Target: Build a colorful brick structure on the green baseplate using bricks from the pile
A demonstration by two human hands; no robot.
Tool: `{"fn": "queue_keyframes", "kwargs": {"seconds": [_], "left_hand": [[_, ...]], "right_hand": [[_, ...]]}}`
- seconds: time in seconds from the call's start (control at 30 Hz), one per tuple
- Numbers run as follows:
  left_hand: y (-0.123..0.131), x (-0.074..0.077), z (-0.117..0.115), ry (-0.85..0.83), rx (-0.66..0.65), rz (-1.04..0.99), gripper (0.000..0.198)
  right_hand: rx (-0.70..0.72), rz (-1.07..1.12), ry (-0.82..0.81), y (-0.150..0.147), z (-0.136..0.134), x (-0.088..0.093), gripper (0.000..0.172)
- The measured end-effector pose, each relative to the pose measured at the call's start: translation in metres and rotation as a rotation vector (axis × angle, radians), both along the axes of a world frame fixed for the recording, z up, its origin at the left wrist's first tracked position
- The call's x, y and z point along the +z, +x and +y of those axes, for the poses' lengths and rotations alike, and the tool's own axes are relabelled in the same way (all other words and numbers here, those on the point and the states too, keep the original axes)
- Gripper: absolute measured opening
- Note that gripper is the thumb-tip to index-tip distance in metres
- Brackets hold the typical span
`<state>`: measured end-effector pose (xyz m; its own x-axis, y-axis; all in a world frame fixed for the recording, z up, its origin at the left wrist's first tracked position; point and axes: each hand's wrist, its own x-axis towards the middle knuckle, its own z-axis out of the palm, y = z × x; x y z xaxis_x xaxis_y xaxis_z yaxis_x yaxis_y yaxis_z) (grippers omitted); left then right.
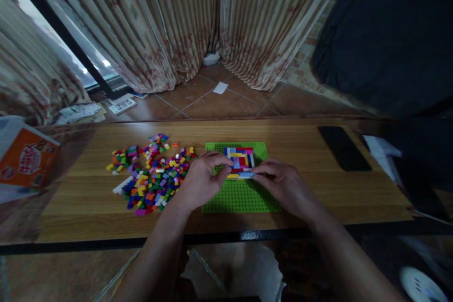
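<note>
A low structure of coloured toy building bricks (243,162) is set on a green studded baseplate (244,198). White, blue, red, yellow and purple bricks form its outline, with more bricks inside. My left hand (202,178) reaches its left front side, thumb and forefinger pinched close together; whatever lies between those fingertips is too small to make out. At the front right corner my right hand (285,183) has thumb and forefinger closed on the structure's edge, beside a light blue brick (245,175). The fingers partly cover the structure's sides.
Loose coloured bricks (155,184) lie in a wide pile left of the baseplate on the wooden table (293,139). A black phone-like slab (344,148) rests at the right. An orange-labelled plastic tub (28,158) stands beyond the left edge. Patterned curtains (170,23) hang behind.
</note>
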<state>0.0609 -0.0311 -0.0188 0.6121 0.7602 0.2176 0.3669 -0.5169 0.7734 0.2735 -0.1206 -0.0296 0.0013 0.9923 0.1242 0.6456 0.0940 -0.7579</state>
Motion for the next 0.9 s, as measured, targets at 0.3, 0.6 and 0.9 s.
{"fn": "queue_keyframes", "kwargs": {"seconds": [0.3,0.6,0.9], "left_hand": [[0.008,0.001,-0.005,0.13,-0.078,0.091,0.014],[0.018,-0.007,-0.009,0.251,-0.101,0.079,0.005],[0.021,-0.012,-0.008,0.327,-0.102,0.116,0.013]], "right_hand": [[-0.011,-0.023,0.028,-0.003,0.001,0.0,0.012],[-0.043,0.085,0.037,-0.002,0.003,-0.008,0.01],[-0.045,0.159,0.057,-0.002,0.002,-0.015,0.01]]}}
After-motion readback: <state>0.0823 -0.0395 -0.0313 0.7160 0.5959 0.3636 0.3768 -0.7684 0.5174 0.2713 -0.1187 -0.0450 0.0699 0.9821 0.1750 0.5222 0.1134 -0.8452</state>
